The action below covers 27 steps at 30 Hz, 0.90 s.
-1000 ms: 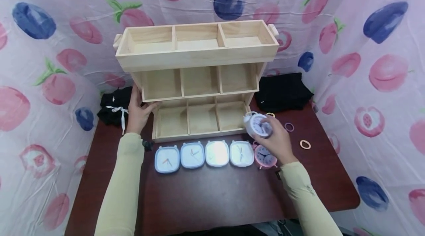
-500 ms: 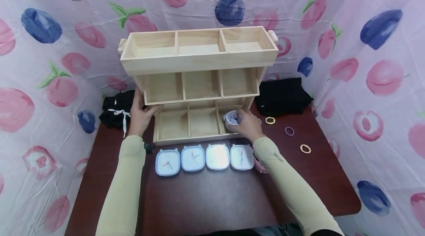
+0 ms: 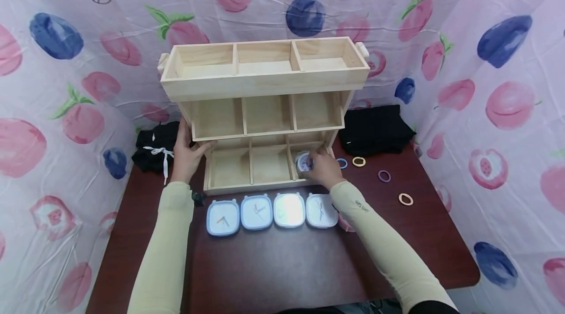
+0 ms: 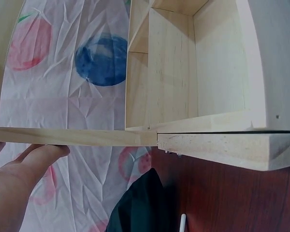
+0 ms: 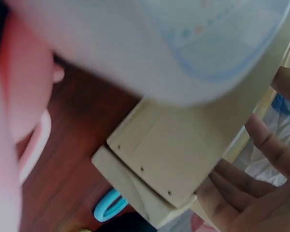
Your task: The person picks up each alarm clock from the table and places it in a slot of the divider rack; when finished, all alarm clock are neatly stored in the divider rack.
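Nearest you, four square white clocks (image 3: 272,209) line the table (image 3: 273,265) edge below your right forearm; dragging the sleeve back could knock them. Your right hand (image 3: 323,169) curls round the small round alarm clock (image 3: 303,161), which sits in the bottom-right compartment of the wooden shelf unit (image 3: 265,113). It appears tilted, though your fingers hide its feet; released so, it may roll or tip. Your left hand (image 3: 185,149) grips the shelf's left side, steadying it. Hair ties (image 3: 385,175) lie beyond.
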Each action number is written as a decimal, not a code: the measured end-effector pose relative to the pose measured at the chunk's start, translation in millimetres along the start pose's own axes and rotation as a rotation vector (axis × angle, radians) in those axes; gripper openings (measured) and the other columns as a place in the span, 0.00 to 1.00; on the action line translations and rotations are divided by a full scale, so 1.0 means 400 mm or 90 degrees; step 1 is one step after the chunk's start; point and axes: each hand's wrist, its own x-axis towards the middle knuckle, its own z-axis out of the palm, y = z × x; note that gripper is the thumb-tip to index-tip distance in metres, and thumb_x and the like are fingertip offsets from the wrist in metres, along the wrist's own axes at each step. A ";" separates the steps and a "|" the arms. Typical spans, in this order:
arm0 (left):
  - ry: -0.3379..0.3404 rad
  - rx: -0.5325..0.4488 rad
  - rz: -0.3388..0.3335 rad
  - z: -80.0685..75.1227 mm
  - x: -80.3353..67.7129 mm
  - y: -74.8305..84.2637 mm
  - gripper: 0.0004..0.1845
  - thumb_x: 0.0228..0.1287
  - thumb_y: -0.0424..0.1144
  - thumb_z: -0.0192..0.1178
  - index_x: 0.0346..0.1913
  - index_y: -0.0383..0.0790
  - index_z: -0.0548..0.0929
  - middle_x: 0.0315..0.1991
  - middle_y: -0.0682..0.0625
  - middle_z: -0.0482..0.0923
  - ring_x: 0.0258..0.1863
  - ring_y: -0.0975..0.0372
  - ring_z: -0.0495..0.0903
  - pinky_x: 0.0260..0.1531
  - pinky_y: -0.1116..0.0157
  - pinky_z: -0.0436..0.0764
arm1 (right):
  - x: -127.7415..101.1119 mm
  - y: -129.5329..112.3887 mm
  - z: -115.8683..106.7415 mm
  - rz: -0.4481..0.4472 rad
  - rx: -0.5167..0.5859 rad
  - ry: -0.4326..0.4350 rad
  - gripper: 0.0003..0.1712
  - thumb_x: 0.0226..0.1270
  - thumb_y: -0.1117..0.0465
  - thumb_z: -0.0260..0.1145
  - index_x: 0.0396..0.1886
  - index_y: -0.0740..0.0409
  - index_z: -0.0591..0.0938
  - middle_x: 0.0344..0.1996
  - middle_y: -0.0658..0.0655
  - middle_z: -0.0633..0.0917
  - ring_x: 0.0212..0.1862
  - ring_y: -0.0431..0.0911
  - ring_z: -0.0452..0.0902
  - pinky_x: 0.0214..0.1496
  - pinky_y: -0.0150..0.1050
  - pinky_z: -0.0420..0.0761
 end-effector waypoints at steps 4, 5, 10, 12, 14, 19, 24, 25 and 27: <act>-0.001 0.002 0.003 -0.002 0.002 0.002 0.60 0.65 0.31 0.75 0.85 0.75 0.48 0.87 0.58 0.55 0.84 0.59 0.59 0.79 0.40 0.68 | -0.002 0.013 -0.003 -0.036 0.014 0.002 0.24 0.57 0.43 0.81 0.41 0.56 0.88 0.45 0.62 0.86 0.46 0.57 0.83 0.44 0.53 0.85; -0.001 0.004 0.003 -0.002 0.002 0.003 0.60 0.65 0.31 0.75 0.85 0.75 0.48 0.87 0.58 0.55 0.84 0.59 0.59 0.79 0.40 0.68 | -0.005 0.017 -0.005 -0.043 0.021 0.003 0.24 0.59 0.42 0.80 0.43 0.57 0.90 0.48 0.63 0.87 0.48 0.58 0.84 0.47 0.54 0.85; -0.004 0.008 0.004 -0.003 0.001 0.002 0.60 0.66 0.31 0.75 0.85 0.76 0.48 0.87 0.58 0.54 0.84 0.57 0.58 0.79 0.40 0.67 | -0.067 0.031 -0.034 -0.037 0.071 0.040 0.27 0.66 0.44 0.77 0.52 0.61 0.91 0.64 0.70 0.83 0.65 0.66 0.80 0.65 0.61 0.83; -0.001 0.010 0.005 -0.003 -0.001 0.000 0.60 0.66 0.31 0.75 0.85 0.75 0.48 0.87 0.58 0.53 0.85 0.57 0.58 0.79 0.40 0.67 | -0.110 0.036 -0.052 -0.033 0.093 0.062 0.27 0.67 0.46 0.76 0.54 0.63 0.90 0.65 0.71 0.82 0.69 0.66 0.78 0.69 0.63 0.80; 0.002 0.010 0.003 -0.003 -0.001 0.000 0.60 0.65 0.30 0.75 0.85 0.75 0.49 0.87 0.58 0.53 0.85 0.57 0.58 0.79 0.40 0.67 | -0.156 0.047 -0.068 -0.033 0.098 0.075 0.28 0.67 0.47 0.77 0.56 0.65 0.89 0.64 0.70 0.84 0.68 0.66 0.78 0.70 0.64 0.79; 0.002 0.001 0.008 -0.002 -0.001 -0.002 0.60 0.65 0.28 0.75 0.86 0.73 0.49 0.87 0.56 0.54 0.85 0.57 0.58 0.79 0.40 0.67 | -0.274 0.095 -0.098 -0.036 0.082 0.034 0.34 0.63 0.51 0.80 0.66 0.63 0.85 0.67 0.71 0.81 0.70 0.69 0.73 0.73 0.70 0.72; -0.001 0.010 0.011 -0.002 0.001 -0.004 0.60 0.65 0.29 0.75 0.86 0.74 0.48 0.87 0.57 0.53 0.85 0.57 0.58 0.79 0.40 0.68 | -0.370 0.138 -0.092 0.016 0.060 -0.050 0.49 0.54 0.54 0.86 0.76 0.55 0.76 0.78 0.72 0.69 0.79 0.73 0.59 0.75 0.78 0.64; -0.001 0.012 0.011 -0.002 0.001 -0.004 0.60 0.65 0.29 0.75 0.85 0.74 0.48 0.87 0.57 0.53 0.85 0.57 0.58 0.79 0.40 0.68 | -0.382 0.144 -0.087 0.026 0.061 -0.059 0.52 0.53 0.55 0.87 0.77 0.55 0.75 0.79 0.72 0.67 0.80 0.74 0.57 0.75 0.79 0.62; 0.001 0.016 0.012 -0.003 0.003 -0.005 0.60 0.65 0.28 0.75 0.86 0.74 0.48 0.87 0.56 0.53 0.84 0.57 0.59 0.78 0.40 0.68 | -0.401 0.153 -0.074 0.036 0.064 -0.065 0.54 0.50 0.57 0.88 0.79 0.54 0.74 0.80 0.71 0.65 0.81 0.74 0.54 0.75 0.80 0.62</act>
